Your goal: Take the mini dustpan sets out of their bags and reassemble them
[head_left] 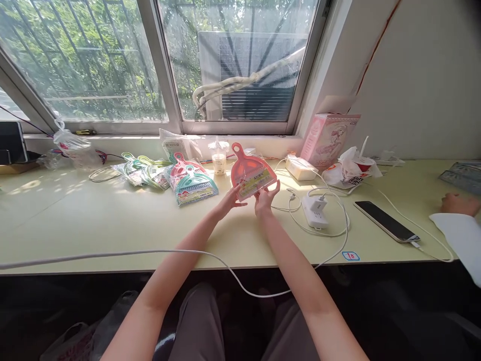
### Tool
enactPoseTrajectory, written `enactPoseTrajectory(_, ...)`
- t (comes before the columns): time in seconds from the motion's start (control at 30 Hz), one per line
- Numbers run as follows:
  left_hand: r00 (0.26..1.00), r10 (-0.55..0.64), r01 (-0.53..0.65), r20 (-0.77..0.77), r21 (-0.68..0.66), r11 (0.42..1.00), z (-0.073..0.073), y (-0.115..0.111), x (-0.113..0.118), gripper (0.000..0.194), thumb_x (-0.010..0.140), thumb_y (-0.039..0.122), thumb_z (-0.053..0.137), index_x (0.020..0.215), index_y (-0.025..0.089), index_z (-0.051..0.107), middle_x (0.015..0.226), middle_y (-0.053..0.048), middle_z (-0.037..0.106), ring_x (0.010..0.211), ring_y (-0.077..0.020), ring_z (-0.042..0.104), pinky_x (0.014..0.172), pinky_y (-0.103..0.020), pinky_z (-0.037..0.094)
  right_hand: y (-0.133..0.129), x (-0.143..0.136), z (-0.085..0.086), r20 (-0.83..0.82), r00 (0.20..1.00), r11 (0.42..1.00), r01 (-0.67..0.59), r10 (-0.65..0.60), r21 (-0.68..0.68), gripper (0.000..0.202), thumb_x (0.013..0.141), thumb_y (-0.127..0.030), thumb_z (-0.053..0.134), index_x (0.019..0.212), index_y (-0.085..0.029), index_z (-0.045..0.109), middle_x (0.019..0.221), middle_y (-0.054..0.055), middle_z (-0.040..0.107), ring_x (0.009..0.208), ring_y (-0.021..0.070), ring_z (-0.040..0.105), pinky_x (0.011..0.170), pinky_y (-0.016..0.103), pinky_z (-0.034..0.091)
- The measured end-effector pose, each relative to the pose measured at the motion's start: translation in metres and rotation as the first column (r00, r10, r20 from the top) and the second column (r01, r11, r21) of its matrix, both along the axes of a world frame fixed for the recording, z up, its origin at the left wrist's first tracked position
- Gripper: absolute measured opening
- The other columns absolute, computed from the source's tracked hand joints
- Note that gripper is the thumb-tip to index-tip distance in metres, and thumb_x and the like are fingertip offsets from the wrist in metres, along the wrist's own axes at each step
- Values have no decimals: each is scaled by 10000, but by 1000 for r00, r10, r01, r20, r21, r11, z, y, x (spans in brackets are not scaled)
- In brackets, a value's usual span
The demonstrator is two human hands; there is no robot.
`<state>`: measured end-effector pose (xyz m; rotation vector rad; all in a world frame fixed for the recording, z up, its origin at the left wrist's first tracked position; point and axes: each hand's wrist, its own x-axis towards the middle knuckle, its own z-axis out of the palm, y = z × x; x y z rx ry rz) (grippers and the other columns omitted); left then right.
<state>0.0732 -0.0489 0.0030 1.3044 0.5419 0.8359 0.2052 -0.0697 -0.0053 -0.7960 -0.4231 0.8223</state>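
Strong daylight is let in through the metal window frame (163, 65), and by it the pale yellow-green bench (93, 225) is lit. In the head view, a red dustpan (248, 163), packed in clear film with a printed label, is held above the front middle of the bench by both hands. Its lower left corner is gripped by the left hand (227, 201), and its lower right edge by the right hand (264, 199); whether the bench is touched by the pack cannot be told. Just to the left, a red and teal dustpan pack (195, 183) is laid, with green packs (145, 170) beside it. Behind, between the packs and the held dustpan, a drink cup (219, 163) is placed. On the right, a white power strip (314, 214) and a dark phone (387, 221) are seen; near the phone, a co-worker's hand (460, 204) is rested.
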Motion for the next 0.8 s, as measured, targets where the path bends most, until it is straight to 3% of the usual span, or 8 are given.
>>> enactPoseTrajectory(0.13,983,175,-179,51,99,979,-1,4,1,667,827,547,680,1427,341,475,1422,-85,562,1280,-307,553,903,-406,552,2,-5,-4,48,998,999,-39,38,18,938,772,-153,549,1501,-441,33,1355,52,573,1052,117,641,835,331,579)
enactPoseTrajectory(0.23,980,176,-188,95,139,972,-5,3,4,773,763,500,763,1431,264,454,1301,-136,636,1039,-286,683,811,-392,566,3,-7,-7,84,996,999,-41,43,-28,920,796,-190,543,1508,-464,28,1392,53,553,1037,122,652,813,338,586)
enactPoseTrajectory(0.33,985,162,-168,52,133,977,-9,2,5,806,724,507,796,1390,208,454,1193,-161,675,841,-251,715,729,-380,569,4,-6,-8,81,996,997,-27,32,-66,889,798,-184,538,1511,-460,84,1402,44,551,1006,115,657,812,332,585)
enactPoseTrajectory(0.6,966,253,-258,56,142,956,-5,1,6,660,756,444,769,1286,163,494,1139,-172,675,762,-262,717,736,-469,586,4,-7,-6,12,998,998,-62,62,6,858,795,-209,587,1493,-398,124,1316,29,620,1004,116,659,850,329,580)
enactPoseTrajectory(0.8,966,240,-246,92,66,967,-4,-13,13,639,758,494,763,1248,183,495,1193,-153,664,800,-246,721,796,-449,588,0,-9,-3,57,998,1000,30,-29,-4,785,796,-185,561,1475,-350,204,1359,80,595,1049,144,662,825,328,582)
